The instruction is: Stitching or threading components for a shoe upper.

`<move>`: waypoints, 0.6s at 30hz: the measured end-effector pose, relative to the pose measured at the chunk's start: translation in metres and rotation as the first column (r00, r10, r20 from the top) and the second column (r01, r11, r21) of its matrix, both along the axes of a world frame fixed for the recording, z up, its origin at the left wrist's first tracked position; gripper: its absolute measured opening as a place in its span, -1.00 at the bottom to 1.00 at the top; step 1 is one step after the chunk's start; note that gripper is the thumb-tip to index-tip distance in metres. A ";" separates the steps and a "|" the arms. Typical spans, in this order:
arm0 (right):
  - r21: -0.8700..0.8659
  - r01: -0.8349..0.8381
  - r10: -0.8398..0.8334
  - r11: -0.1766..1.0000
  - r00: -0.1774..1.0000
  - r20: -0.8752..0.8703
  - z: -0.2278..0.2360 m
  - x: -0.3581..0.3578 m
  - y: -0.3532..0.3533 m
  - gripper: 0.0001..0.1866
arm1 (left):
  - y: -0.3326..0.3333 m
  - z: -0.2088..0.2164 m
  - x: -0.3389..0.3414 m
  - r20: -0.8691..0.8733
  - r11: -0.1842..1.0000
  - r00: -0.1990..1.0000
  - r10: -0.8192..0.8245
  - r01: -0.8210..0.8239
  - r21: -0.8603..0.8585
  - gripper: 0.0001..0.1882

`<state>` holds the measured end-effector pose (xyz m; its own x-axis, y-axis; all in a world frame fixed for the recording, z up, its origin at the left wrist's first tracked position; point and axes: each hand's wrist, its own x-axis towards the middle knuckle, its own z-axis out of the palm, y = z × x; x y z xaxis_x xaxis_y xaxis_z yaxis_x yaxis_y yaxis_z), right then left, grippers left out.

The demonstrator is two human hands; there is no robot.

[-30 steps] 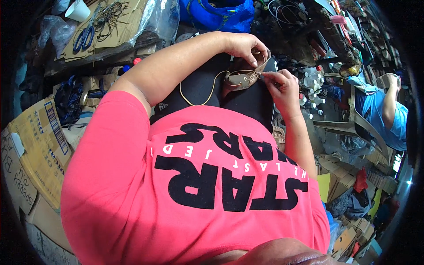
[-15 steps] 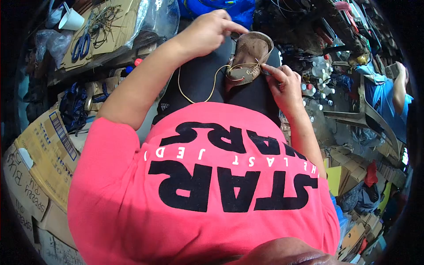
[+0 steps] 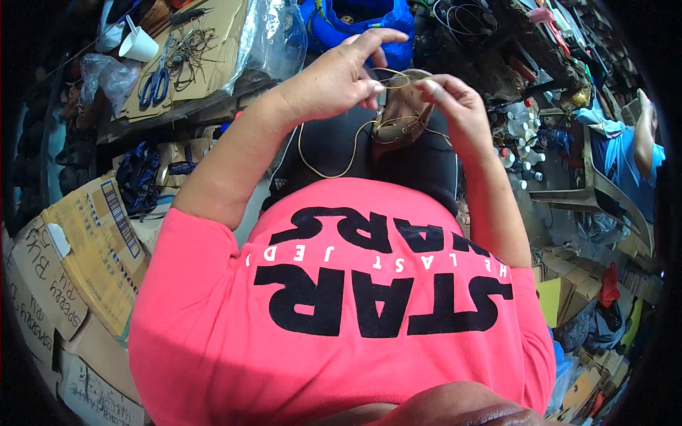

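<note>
A brown leather shoe [image 3: 399, 130] rests between my dark-trousered thighs, partly hidden by my hands. A thin tan shoelace [image 3: 341, 175] runs from it, trailing in a loose loop over my left thigh. Above the shoe, my left hand [image 3: 347, 77] has its index finger stretched out and its other fingers curled on a stretch of the lace. My right hand [image 3: 458, 106] pinches thumb and fingertips together at the shoe's right side, where the lace's loop reaches them. The exact grip points are too small to make out fully.
At the upper left, blue-handled scissors [image 3: 154, 86], a bundle of cut strings [image 3: 190, 50] and a white cup [image 3: 139, 45] lie on cardboard. A blue bag [image 3: 355, 25] stands ahead. Several bottles [image 3: 524, 135] and a person in blue [image 3: 629, 160] are at right. Cardboard boxes [image 3: 85, 241] are at left.
My right hand has risen from the shoe's edge and moved over its upper part. The left hand has turned, with a loop of lace now showing between both hands. The view has shifted slightly.
</note>
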<state>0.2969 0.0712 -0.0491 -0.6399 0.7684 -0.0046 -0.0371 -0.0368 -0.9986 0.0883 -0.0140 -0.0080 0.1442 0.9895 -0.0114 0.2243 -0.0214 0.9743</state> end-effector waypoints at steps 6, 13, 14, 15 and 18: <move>-0.021 0.002 -0.004 1.000 0.999 -0.052 0.006 0.000 -0.001 -0.73 | -0.010 0.000 -0.005 -0.043 0.994 0.999 -0.009 0.004 -0.111 -0.37; -0.026 -0.039 0.041 0.999 0.998 0.053 0.004 -0.004 0.000 -0.81 | -0.011 0.007 0.002 -0.144 1.000 0.989 0.016 -0.019 -0.021 -0.35; 0.006 -0.024 0.024 1.000 1.000 -0.004 0.003 0.000 0.005 -0.81 | -0.013 0.006 -0.001 -0.145 1.000 0.989 0.016 -0.020 -0.021 -0.35; 0.019 0.018 -0.018 1.000 1.000 0.002 0.001 0.004 0.010 -0.79 | -0.017 0.005 -0.006 -0.126 0.997 0.991 0.040 -0.049 -0.068 -0.43; 0.137 0.047 -0.061 0.989 0.993 0.101 0.001 0.007 0.018 -0.75 | -0.021 0.000 -0.026 -0.081 0.991 0.995 0.059 -0.068 -0.114 -0.61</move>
<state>0.3037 0.0891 -0.0477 -0.5991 0.7998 0.0363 0.0699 0.0974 -0.9928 0.0620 -0.0348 -0.0076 0.0750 0.9880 -0.1354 0.2959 0.1076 0.9491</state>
